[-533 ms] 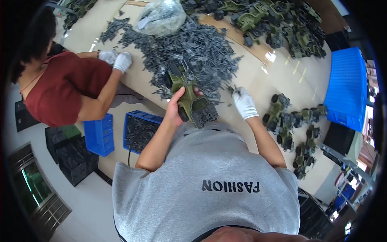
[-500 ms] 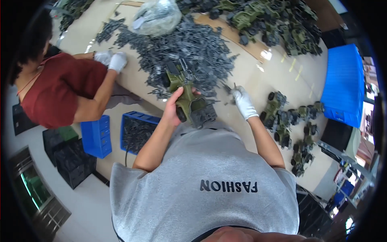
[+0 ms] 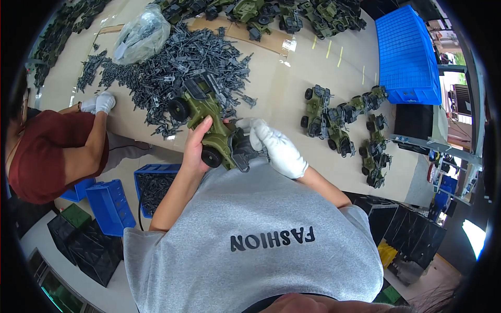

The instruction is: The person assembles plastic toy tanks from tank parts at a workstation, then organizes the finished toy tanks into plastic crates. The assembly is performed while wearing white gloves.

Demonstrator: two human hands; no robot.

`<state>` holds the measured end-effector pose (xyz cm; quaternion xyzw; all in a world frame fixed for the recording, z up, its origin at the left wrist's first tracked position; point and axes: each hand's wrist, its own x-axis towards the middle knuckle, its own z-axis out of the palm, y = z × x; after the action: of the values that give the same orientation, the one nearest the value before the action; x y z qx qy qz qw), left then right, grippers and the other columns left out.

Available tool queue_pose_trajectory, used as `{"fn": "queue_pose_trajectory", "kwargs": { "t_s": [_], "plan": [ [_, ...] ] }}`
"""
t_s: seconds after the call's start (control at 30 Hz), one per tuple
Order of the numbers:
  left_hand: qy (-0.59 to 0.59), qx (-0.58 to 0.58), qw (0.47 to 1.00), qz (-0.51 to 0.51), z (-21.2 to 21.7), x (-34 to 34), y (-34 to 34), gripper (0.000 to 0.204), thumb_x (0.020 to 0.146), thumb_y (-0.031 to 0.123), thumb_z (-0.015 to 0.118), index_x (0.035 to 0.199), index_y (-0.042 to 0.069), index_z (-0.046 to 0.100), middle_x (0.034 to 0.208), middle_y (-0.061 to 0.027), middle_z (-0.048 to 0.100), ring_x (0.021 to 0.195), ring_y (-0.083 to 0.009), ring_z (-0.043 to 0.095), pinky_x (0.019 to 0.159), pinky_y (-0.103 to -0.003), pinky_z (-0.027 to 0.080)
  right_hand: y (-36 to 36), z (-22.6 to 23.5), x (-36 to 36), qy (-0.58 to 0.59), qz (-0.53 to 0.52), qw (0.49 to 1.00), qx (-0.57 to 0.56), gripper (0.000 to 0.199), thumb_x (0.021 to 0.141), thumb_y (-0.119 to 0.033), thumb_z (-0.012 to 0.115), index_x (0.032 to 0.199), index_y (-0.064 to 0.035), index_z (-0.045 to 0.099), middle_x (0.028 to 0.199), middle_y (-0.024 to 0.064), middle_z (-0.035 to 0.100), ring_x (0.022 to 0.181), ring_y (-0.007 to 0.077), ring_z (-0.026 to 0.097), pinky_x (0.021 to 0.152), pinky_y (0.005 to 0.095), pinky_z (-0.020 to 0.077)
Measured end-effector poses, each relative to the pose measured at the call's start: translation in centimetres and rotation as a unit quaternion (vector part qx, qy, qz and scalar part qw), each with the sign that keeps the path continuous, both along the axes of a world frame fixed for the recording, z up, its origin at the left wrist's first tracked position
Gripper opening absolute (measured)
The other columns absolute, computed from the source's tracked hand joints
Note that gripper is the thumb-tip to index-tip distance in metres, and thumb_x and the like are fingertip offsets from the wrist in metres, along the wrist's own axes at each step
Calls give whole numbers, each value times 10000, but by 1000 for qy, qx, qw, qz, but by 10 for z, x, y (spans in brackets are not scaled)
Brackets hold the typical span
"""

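My bare left hand (image 3: pixel 197 146) grips a green toy military truck (image 3: pixel 206 112) with black wheels, tilted over the table's near edge. The thumb lies on the truck's side. In a white glove, my right hand (image 3: pixel 279 148) is against the truck's right side with its fingers curled. Whatever those fingertips hold is hidden behind the glove and the truck. Just beyond the truck spreads a heap of small grey plastic parts (image 3: pixel 172 62).
A clear plastic bag (image 3: pixel 142 35) lies on the heap. Finished-looking trucks (image 3: pixel 334 122) stand at right, more (image 3: pixel 292 15) at the back. A blue crate (image 3: pixel 407 57) is far right. At left sits a co-worker (image 3: pixel 60 151) in white gloves; blue bins (image 3: pixel 109 206) stand below the table.
My right hand has come in from the tabletop at right, where it held a small grey part, to the truck's side. The left hand still holds the truck; the whole view has shifted.
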<state>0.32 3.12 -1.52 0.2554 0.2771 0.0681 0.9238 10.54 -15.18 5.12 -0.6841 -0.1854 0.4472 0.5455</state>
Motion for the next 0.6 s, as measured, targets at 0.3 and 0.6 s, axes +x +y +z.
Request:
{"fn": "queue_pose_trajectory", "kwargs": {
  "t_s": [0.3,0.6],
  "plan": [
    [25,64,998,-4,34,-1,-13,311,977,174,637,1265,86,558,1057,-91,672,928,-169,666,788,-328,570,-10,-6,-18,-12,-21,998,59,573,1098,-476,273,1293,-6,538,1177,80,570,996,150,510,1007,299,387],
    [52,170,983,-37,63,-11,-29,502,927,108,710,1358,42,462,1256,-89,603,1121,-161,601,950,-323,514,-13,-30,-17,244,-137,956,87,687,1095,-458,260,1583,9,136,1667,135,148,1536,213,147,1252,345,129]
  ]
}}
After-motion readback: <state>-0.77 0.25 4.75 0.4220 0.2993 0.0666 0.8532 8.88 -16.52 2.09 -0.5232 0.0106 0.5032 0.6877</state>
